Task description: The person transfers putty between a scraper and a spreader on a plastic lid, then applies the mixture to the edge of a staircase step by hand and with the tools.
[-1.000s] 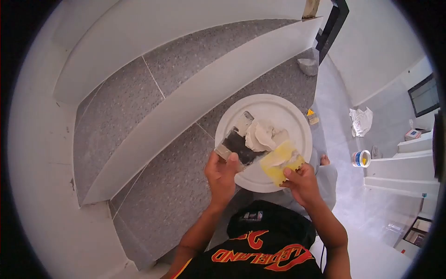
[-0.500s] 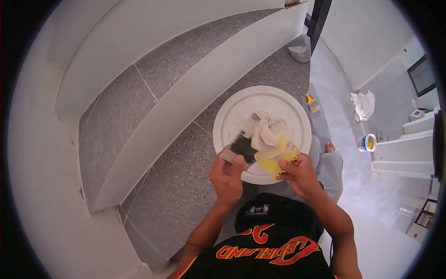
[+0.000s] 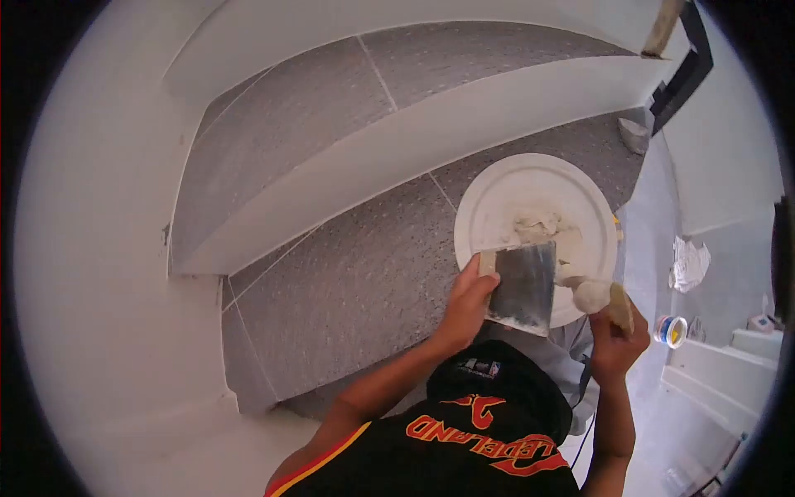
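Clamping metal trowel (image 3: pixel 523 287), left hand (image 3: pixel 469 300) closed; right hand (image 3: pixel 614 338) grips putty-loaded scraper (image 3: pixel 609 300).

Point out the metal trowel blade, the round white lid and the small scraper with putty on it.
metal trowel blade (image 3: pixel 523 287), head view, middle of the flat blade.
round white lid (image 3: pixel 497 199), head view, bare upper-left rim.
small scraper (image 3: pixel 619 306), head view, yellowish blade edge above the right hand.

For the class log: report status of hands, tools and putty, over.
Left hand grips steel scraper. Right hand holds yellow scraper loaded with putty. White lid beneath, on the stair tread.
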Demonstrator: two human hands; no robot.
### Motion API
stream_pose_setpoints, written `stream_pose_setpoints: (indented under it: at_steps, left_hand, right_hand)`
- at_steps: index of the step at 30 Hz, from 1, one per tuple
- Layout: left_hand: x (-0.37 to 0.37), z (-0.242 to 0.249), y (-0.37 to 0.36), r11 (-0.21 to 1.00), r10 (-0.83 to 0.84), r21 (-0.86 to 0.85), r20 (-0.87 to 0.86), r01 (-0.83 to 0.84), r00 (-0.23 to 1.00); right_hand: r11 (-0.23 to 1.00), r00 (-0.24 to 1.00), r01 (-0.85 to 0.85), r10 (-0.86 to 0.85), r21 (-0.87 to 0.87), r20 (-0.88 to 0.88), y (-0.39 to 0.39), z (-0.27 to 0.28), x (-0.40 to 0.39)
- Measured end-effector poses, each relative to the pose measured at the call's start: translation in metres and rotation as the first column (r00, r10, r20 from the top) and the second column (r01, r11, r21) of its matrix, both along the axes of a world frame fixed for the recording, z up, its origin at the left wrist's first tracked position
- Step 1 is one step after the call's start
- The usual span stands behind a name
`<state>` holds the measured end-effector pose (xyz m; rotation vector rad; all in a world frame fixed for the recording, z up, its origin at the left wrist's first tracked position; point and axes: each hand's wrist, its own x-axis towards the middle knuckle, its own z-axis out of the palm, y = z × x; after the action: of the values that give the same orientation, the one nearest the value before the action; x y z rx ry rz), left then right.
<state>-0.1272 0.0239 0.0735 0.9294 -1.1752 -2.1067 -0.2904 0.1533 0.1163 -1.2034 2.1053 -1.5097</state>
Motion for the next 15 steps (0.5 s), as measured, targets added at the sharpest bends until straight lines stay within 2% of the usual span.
stream_pose_setpoints:
  at_steps: [1,2,4,5,7,8,9,10,11,12,13,14,15]
  left_hand:
    - [-0.003,-0.003,0.003,0.95,0.078,0.31,-0.141,-0.031,0.987]
    - [-0.005,-0.003,0.006,0.949,0.095,0.313,-0.144,-0.045,0.985]
    - [-0.008,0.001,0.011,0.903,0.207,0.421,-0.24,-0.091,0.949]
    - [-0.006,0.009,0.011,0.9,0.224,0.422,-0.241,-0.106,0.944]
    - [-0.001,0.025,0.007,0.883,0.285,0.434,-0.192,-0.179,0.939]
    - [0.004,0.019,0.002,0.878,0.32,0.427,-0.189,-0.216,0.928]
    - [0.01,0.006,-0.001,0.955,0.247,0.191,-0.1,-0.225,0.964]
    - [0.017,-0.001,-0.004,0.979,0.199,-0.046,0.019,-0.197,0.98]
    - [0.021,0.006,-0.004,0.968,0.248,-0.056,0.028,-0.246,0.968]
    - [0.025,0.019,-0.006,0.968,0.228,-0.12,0.059,-0.219,0.972]
    - [0.028,0.025,-0.006,0.967,0.203,-0.179,0.096,-0.183,0.975]
    - [0.031,0.019,-0.007,0.958,0.239,-0.187,0.104,-0.216,0.966]
    - [0.031,0.01,-0.006,0.969,0.206,-0.138,0.012,-0.203,0.978]
  right_hand:
    - [0.999,0.969,-0.04,0.042,0.013,-0.244,-0.002,-0.001,0.001]
    - [0.998,0.967,-0.056,0.058,0.016,-0.247,-0.003,-0.005,0.003]
    - [0.984,0.809,-0.176,0.157,0.02,-0.566,-0.007,-0.022,0.008]
    - [0.971,0.688,-0.236,0.192,0.034,-0.7,-0.01,-0.031,0.01]
    - [0.958,0.657,-0.287,0.209,0.016,-0.724,-0.01,-0.045,-0.002]
    - [0.97,0.683,-0.231,0.215,0.073,-0.698,-0.009,-0.049,-0.008]
    - [0.975,0.708,-0.179,0.221,0.133,-0.67,-0.006,-0.053,-0.013]
    - [0.985,0.758,-0.162,0.167,0.066,-0.63,-0.003,-0.056,-0.02]
    - [0.99,0.805,-0.143,0.116,0.0,-0.582,0.005,-0.061,-0.03]
    - [0.995,0.958,0.034,-0.005,0.097,-0.287,0.028,-0.076,-0.049]
    - [0.951,0.984,0.168,-0.178,0.261,0.015,0.048,-0.09,-0.067]
    - [0.974,0.952,0.187,-0.213,0.131,0.221,0.048,-0.093,-0.074]
    - [0.972,0.878,0.235,-0.218,0.013,0.426,0.048,-0.095,-0.08]
